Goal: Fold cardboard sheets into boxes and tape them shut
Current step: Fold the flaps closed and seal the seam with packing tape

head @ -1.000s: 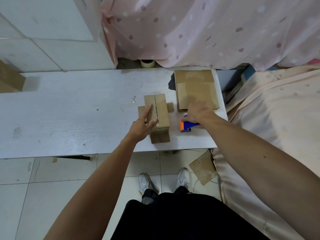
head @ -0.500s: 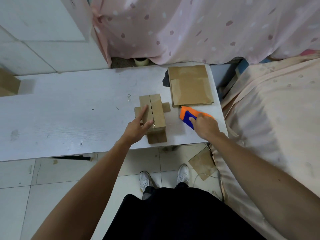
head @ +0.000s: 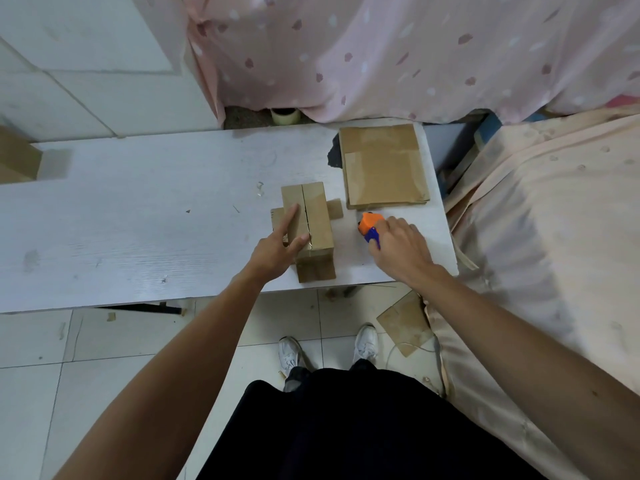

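Head view: box [head: 313, 216] near front edge of table [head: 138, 220], flaps closed; left hand [head: 277, 249] flat on top, fingers straight; right hand [head: 398, 249] curled over orange-blue tape dispenser [head: 369, 225] just beside it, apparently gripping; flat cardboard sheets [head: 382, 168] behind.

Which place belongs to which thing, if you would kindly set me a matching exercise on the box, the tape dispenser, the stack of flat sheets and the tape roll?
Things:
1. box
2. tape dispenser
3. stack of flat sheets
4. tape roll

Places:
A. beyond the far edge of the table, at the hem of the curtain
B. under the left hand, whose straight fingers press its top flaps
C. gripped by the right hand
D. at the table's far right corner

Pairs: 1-B, 2-C, 3-D, 4-A.
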